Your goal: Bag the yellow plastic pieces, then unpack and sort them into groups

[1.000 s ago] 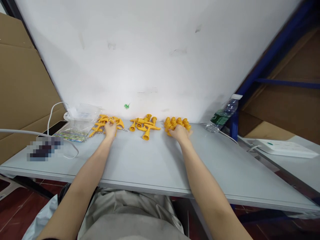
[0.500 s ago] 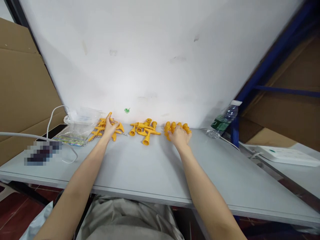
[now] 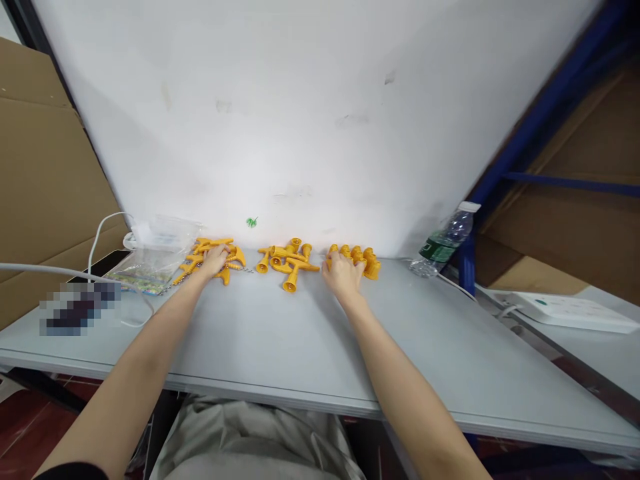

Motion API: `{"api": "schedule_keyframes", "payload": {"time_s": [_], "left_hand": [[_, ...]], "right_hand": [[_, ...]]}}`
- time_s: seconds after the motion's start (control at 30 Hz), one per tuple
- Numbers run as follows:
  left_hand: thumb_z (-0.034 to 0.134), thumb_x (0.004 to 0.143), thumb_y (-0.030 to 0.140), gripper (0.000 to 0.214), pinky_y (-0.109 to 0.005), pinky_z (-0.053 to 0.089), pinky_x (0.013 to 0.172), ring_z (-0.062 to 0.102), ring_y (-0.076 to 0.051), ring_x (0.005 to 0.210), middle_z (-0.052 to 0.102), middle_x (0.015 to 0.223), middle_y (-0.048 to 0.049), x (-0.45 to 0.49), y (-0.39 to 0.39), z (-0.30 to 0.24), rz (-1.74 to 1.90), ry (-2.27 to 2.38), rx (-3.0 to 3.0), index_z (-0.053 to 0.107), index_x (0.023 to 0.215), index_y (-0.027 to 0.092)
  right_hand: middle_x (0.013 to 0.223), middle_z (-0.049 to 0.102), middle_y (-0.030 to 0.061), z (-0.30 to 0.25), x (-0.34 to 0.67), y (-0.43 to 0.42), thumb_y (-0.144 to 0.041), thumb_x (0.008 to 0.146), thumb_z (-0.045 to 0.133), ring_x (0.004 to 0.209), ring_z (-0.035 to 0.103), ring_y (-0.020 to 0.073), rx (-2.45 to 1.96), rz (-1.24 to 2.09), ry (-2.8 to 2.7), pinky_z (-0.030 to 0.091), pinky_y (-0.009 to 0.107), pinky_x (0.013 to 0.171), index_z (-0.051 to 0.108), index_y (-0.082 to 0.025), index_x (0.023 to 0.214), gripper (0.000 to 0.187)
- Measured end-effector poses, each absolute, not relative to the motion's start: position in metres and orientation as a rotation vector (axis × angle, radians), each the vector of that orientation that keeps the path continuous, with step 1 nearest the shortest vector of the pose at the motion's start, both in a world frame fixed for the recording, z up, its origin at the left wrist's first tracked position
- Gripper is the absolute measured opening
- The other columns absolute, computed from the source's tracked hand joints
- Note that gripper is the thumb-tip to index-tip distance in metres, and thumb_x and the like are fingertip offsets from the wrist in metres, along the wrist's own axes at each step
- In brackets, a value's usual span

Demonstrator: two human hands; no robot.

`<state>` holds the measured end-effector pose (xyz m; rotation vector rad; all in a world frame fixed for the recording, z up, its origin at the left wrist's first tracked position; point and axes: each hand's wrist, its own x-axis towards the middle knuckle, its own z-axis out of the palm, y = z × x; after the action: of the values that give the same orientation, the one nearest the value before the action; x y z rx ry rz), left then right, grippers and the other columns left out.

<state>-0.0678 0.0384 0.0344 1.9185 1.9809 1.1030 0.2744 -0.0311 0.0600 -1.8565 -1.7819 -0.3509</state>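
My left hand (image 3: pixel 215 261) reaches into a loose pile of yellow plastic pieces with ball chains (image 3: pixel 203 248), its fingers curled down around one piece. Part of that piece is hidden under the fingers. My right hand (image 3: pixel 343 275) rests on the near side of a row of upright yellow plastic pieces (image 3: pixel 371 264), its fingers spread and touching those at the left end. Between the hands lies a group of yellow horn-shaped pieces (image 3: pixel 290 263) with flared ends, untouched by either hand.
A clear bottle with a green label (image 3: pixel 443 245) leans against the white wall panel (image 3: pixel 310 133). Clear plastic bags (image 3: pixel 150 263), a white cable (image 3: pixel 95 272) and a dark phone-like object (image 3: pixel 107 262) lie left. Cardboard (image 3: pixel 45 173) stands beyond the grey table (image 3: pixel 280 347).
My left hand has lowered; the yellow piece that stood up in it no longer shows upright. My right hand has slid left along the row, uncovering its right end.
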Motion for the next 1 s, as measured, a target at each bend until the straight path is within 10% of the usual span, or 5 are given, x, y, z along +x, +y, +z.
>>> {"api": "schedule_keyframes", "payload": {"time_s": [0.23, 0.67, 1.0], "left_hand": [[0.038, 0.089, 0.024, 0.041, -0.042, 0.039, 0.101, 0.054, -0.029, 0.114, 0.059, 0.118, -0.0167, -0.058, 0.027, 0.031, 0.960, 2.114, 2.209, 0.057, 0.125, 0.014], [0.048, 0.081, 0.017, 0.022, -0.037, 0.043, 0.091, 0.060, -0.026, 0.096, 0.065, 0.098, -0.0111, -0.045, 0.030, 0.049, 0.772, 2.213, 2.184, 0.070, 0.084, 0.018], [0.049, 0.084, 0.022, 0.027, -0.041, 0.035, 0.101, 0.059, -0.028, 0.111, 0.067, 0.114, -0.0127, -0.005, 0.024, 0.069, 0.729, 2.036, 2.349, 0.066, 0.104, 0.017]], "right_hand": [[0.088, 0.071, 0.0170, 0.057, 0.269, -0.031, -0.022, 0.085, 0.043, 0.087, 0.062, 0.0333, -1.763, -0.331, -1.806, 0.032, 0.044, 0.080, 0.064, -0.016, 0.095, 0.024], [0.089, 0.071, 0.0162, 0.051, 0.268, -0.030, -0.022, 0.086, 0.040, 0.087, 0.061, 0.0334, -1.738, -0.294, -1.852, 0.031, 0.046, 0.083, 0.064, -0.017, 0.097, 0.027], [0.094, 0.072, 0.0144, 0.059, 0.265, -0.035, -0.021, 0.088, 0.041, 0.090, 0.063, 0.0307, -1.803, -0.236, -1.903, 0.032, 0.043, 0.081, 0.065, -0.017, 0.094, 0.024]]}}
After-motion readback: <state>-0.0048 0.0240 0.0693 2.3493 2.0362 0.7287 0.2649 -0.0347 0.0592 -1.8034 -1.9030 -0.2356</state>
